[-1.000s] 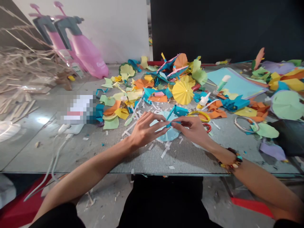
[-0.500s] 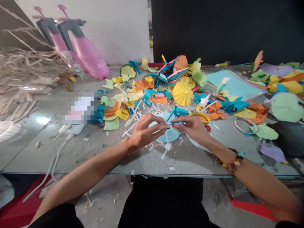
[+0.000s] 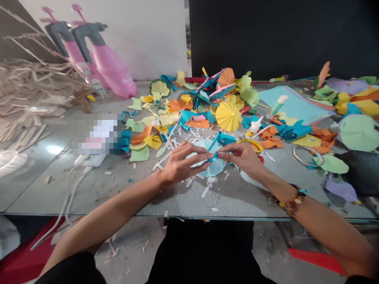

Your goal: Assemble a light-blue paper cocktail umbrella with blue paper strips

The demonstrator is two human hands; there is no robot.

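Between the fingertips of both hands is a small piece of blue paper (image 3: 213,156). My left hand (image 3: 182,163) pinches its left end, and my right hand (image 3: 244,157) pinches the right end. A rolled blue paper tube (image 3: 214,141) slants up just behind the fingertips; whether it joins the held piece I cannot tell. Below the hands lies a round light-blue paper disc (image 3: 209,170), partly covered by the fingers. White paper strips (image 3: 207,188) are scattered around it. Yellow and red ring handles (image 3: 255,145) show beside my right hand, partly hidden.
A small glue bottle (image 3: 254,127) and a glue stick (image 3: 278,105) stand behind my right hand. Coloured paper scraps and a yellow pleated disc (image 3: 228,115) spread across the back. Pink spray bottles (image 3: 114,73) stand left, near a cabled white device (image 3: 96,159). Blue sheets (image 3: 291,108) lie right.
My right fingertips have shifted slightly right and up, and more of the blue paper piece shows between the hands. My left hand stays nearly in place.
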